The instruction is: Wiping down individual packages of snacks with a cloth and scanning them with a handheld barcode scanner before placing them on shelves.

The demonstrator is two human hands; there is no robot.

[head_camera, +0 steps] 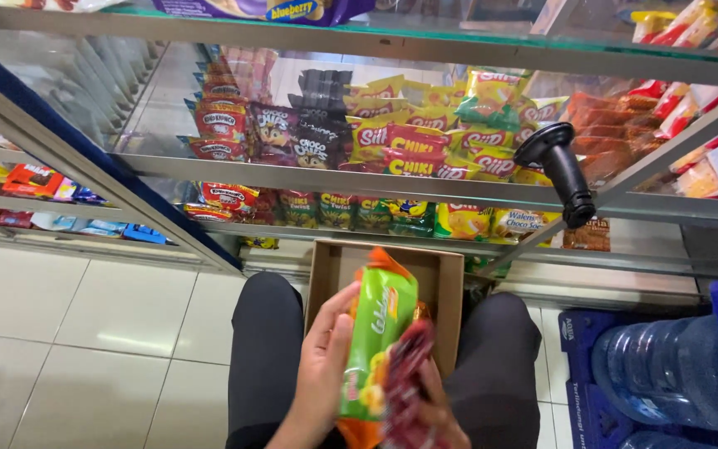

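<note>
Left hand (326, 366) gripping a glossy green and orange plastic snack packet (378, 333), fingers closing around its left edge, holding it just above an open brown cardboard box (450, 283) sitting between the knees. Right hand (434, 416) clutching a dark red crinkled snack packet (407, 382), fingers curling round it, overlapping the green one. Glass-fronted metal shelf (334, 170) of colourful snack bags facing ahead, black handheld scanner (560, 170) resting on it
</note>
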